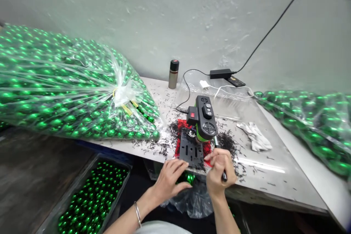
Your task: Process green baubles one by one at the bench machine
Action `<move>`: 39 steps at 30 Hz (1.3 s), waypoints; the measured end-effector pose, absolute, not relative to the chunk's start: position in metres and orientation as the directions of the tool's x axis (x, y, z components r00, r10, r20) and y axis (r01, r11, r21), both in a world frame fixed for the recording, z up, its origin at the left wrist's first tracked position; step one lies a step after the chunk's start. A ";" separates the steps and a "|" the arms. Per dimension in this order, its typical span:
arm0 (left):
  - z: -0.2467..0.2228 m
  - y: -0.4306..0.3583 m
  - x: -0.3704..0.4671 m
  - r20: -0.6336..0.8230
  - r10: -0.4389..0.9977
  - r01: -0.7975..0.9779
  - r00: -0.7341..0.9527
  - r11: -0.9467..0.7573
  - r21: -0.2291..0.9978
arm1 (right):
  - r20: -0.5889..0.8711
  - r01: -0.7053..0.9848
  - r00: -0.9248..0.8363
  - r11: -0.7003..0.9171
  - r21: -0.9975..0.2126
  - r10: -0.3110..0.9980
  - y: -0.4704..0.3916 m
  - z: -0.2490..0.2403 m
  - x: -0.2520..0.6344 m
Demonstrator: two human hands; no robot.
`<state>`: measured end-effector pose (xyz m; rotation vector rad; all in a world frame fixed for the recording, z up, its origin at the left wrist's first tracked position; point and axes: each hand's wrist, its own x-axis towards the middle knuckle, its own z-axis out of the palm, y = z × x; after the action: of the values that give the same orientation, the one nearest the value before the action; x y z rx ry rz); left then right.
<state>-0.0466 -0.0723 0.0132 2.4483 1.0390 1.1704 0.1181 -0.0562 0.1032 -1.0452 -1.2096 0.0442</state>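
Note:
My left hand is at the front edge of the bench, fingers stretched out and thumb apart. Shiny green balls show just past its fingers, above a clear plastic bag. My right hand is closed around a slim rod-like tool with a black end; its pale shaft comes out above the fist. Between and beyond the hands stands a small black-and-green machine with a red switch, fixed over a slotted black metal plate. A red mat lies beneath it.
Short black scraps cover the bench around the machine. A huge tied bag of green balls fills the left, another bag the right. A bottle, power adapter, white glove and floor crate are nearby.

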 end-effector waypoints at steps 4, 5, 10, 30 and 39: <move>0.035 -0.017 -0.078 0.570 0.809 0.678 0.140 -0.498 0.541 | 0.732 0.455 0.429 0.574 -0.681 0.529 -0.055 0.088 0.116; 0.042 0.005 -0.088 0.523 0.852 0.718 0.028 -0.381 0.582 | 0.735 0.453 0.429 0.578 -0.678 0.526 -0.055 0.087 0.116; 0.064 0.101 -0.126 0.410 0.907 0.715 -0.096 -0.224 0.663 | 0.732 0.447 0.450 0.580 -0.680 0.512 -0.054 0.089 0.116; 0.036 0.019 -0.035 -0.321 0.931 -0.330 0.172 0.361 0.872 | 0.763 0.494 0.362 0.583 -0.644 0.536 -0.059 0.088 0.117; 0.026 0.005 -0.006 0.182 0.976 0.428 0.121 -0.217 0.877 | 0.775 0.523 0.324 0.580 -0.625 0.543 -0.061 0.092 0.117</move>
<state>-0.0060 0.0047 0.0264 1.7379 1.3696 1.0507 0.1175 -0.0609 0.0915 -1.0319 -1.3090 0.0172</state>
